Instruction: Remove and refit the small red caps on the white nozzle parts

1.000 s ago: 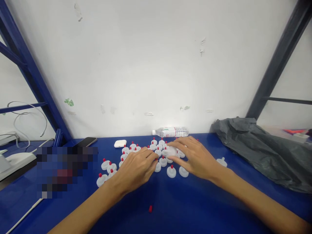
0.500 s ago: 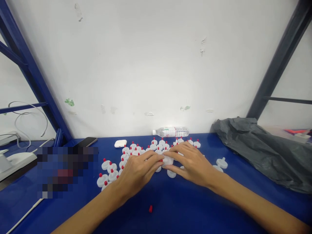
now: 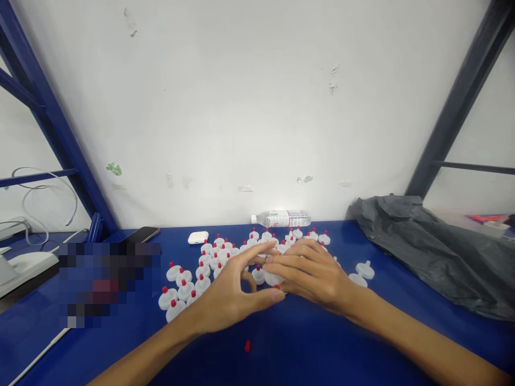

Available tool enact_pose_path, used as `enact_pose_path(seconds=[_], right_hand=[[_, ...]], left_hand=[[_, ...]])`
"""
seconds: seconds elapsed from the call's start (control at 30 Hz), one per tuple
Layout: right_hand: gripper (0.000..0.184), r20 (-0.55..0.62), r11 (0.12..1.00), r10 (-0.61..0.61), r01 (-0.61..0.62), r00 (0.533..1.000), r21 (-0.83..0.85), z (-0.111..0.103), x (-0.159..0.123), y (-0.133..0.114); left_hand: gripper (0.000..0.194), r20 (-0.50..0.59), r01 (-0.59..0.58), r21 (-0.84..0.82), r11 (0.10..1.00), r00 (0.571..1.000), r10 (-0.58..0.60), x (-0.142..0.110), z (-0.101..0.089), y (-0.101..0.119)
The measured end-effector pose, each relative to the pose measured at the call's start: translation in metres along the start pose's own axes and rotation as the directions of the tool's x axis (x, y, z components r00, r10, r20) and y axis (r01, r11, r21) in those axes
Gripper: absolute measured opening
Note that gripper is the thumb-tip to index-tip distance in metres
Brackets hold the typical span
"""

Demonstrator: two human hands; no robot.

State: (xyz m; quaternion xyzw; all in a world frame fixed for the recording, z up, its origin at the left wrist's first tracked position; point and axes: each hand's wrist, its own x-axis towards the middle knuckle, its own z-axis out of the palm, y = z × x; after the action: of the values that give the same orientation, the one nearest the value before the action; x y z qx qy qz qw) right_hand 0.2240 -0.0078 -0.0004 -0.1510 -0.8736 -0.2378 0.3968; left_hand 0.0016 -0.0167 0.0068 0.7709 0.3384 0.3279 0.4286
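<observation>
Together, our two hands meet over the blue desk, close to the middle. Our left hand has its fingers spread wide from the thumb, with a big gap between, perhaps so it can reach around something. Our right hand bends over a cloudy white plastic disc, so we see only part of that disc. We cannot tell if the right fingers grip it or just cover it. A small red tip shows by our left thumb; we cannot tell if they touch.

Behind and to the left, many round white discs with red caps sit close together. They rest on their flat sides with caps up, probably because that way they don't tip over. Two round white discs with bare spouts lie to the right, near a crumpled dark grey plastic sheet. One loose red cap lies alone in front of us, easy to reach, we think.
</observation>
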Motion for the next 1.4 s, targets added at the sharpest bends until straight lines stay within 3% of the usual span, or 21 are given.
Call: enact_pose_path(seconds=[0.1, 0.2, 0.37, 0.5, 0.6, 0.7, 0.77, 0.83, 0.9, 0.93, 1.0, 1.07, 1.1, 1.17, 1.27, 1.33, 1.4], right_hand=[[0.026, -0.01, 0.998, -0.06, 0.059, 0.998, -0.011, 0.001, 0.001, -0.006], [0.027, -0.002, 0.997, -0.077, 0.077, 0.997, -0.024, 0.002, 0.002, -0.009], [0.022, -0.003, 0.996, -0.082, 0.082, 0.997, -0.029, 0.003, 0.002, -0.009], [0.022, -0.024, 0.996, -0.088, 0.087, 0.996, -0.015, 0.004, 0.003, -0.012], [0.025, 0.006, 0.995, -0.093, 0.093, 0.996, -0.029, 0.003, 0.003, -0.011], [0.025, 0.03, 0.994, -0.076, 0.078, 0.997, -0.079, 0.0, 0.001, -0.002], [0.026, 0.026, 0.994, -0.001, 0.004, 1.0, -0.112, -0.004, -0.002, 0.012], [0.023, 0.013, 0.978, 0.154, -0.15, 0.988, -0.142, -0.011, -0.007, 0.033], [0.018, -0.001, 0.911, 0.359, -0.351, 0.933, -0.216, -0.02, -0.015, 0.057], [0.021, 0.024, 0.853, 0.469, -0.446, 0.883, -0.272, -0.025, -0.02, 0.07], [0.031, 0.125, 0.713, 0.674, -0.597, 0.728, -0.366, -0.034, -0.034, 0.096], [0.032, 0.297, 0.583, 0.812, -0.686, 0.502, -0.436, -0.042, -0.05, 0.119], [0.032, 0.313, 0.548, 0.837, -0.699, 0.45, -0.459, -0.044, -0.059, 0.128], [0.033, 0.325, 0.496, 0.867, -0.716, 0.378, -0.491, -0.046, -0.075, 0.14], [0.034, 0.378, 0.481, 0.869, -0.727, 0.32, -0.49, -0.041, -0.093, 0.147], [0.035, 0.437, 0.502, 0.846, -0.732, 0.306, -0.461, -0.036, -0.099, 0.147], [0.04, 0.46, 0.513, 0.834, -0.735, 0.305, -0.443, -0.032, -0.099, 0.146]], left_hand=[[0.049, 0.098, 0.0, -0.074, 0.997, 0.995, 0.007, -0.001, 0.005, 0.0], [0.031, 0.103, 0.035, -0.136, 0.99, 0.994, -0.021, 0.0, 0.009, 0.001], [0.027, 0.164, 0.083, -0.286, 0.955, 0.986, -0.037, 0.002, 0.012, 0.002], [0.019, 0.149, 0.07, -0.245, 0.967, 0.988, -0.034, 0.0, 0.012, -0.001], [0.023, 0.134, 0.054, -0.103, 0.993, 0.99, -0.04, -0.001, 0.008, 0.001], [0.04, 0.076, -0.008, 0.164, 0.986, 0.997, -0.005, -0.002, 0.0, 0.006], [0.037, 0.039, -0.067, 0.457, 0.887, 0.998, 0.056, -0.001, -0.006, 0.009], [0.033, 0.057, -0.093, 0.728, 0.679, 0.996, 0.075, -0.001, -0.01, 0.011], [0.043, 0.117, -0.104, 0.844, 0.526, 0.993, 0.009, -0.003, -0.012, 0.01], [0.047, 0.156, -0.108, 0.851, 0.513, 0.986, -0.051, -0.004, -0.013, 0.01], [0.051, 0.246, -0.096, 0.815, 0.572, 0.951, -0.19, -0.006, -0.013, 0.009], [0.05, 0.317, -0.059, 0.77, 0.636, 0.9, -0.3, -0.009, -0.014, 0.009], [0.046, 0.342, -0.044, 0.751, 0.659, 0.879, -0.331, -0.01, -0.014, 0.009], [0.034, 0.372, -0.037, 0.718, 0.695, 0.864, -0.339, -0.01, -0.015, 0.009], [0.019, 0.384, -0.047, 0.687, 0.725, 0.871, -0.307, -0.01, -0.016, 0.01], [0.021, 0.356, -0.044, 0.694, 0.718, 0.889, -0.289, -0.009, -0.017, 0.011], [0.032, 0.335, 0.004, 0.705, 0.709, 0.879, -0.339, -0.009, -0.019, 0.012]])
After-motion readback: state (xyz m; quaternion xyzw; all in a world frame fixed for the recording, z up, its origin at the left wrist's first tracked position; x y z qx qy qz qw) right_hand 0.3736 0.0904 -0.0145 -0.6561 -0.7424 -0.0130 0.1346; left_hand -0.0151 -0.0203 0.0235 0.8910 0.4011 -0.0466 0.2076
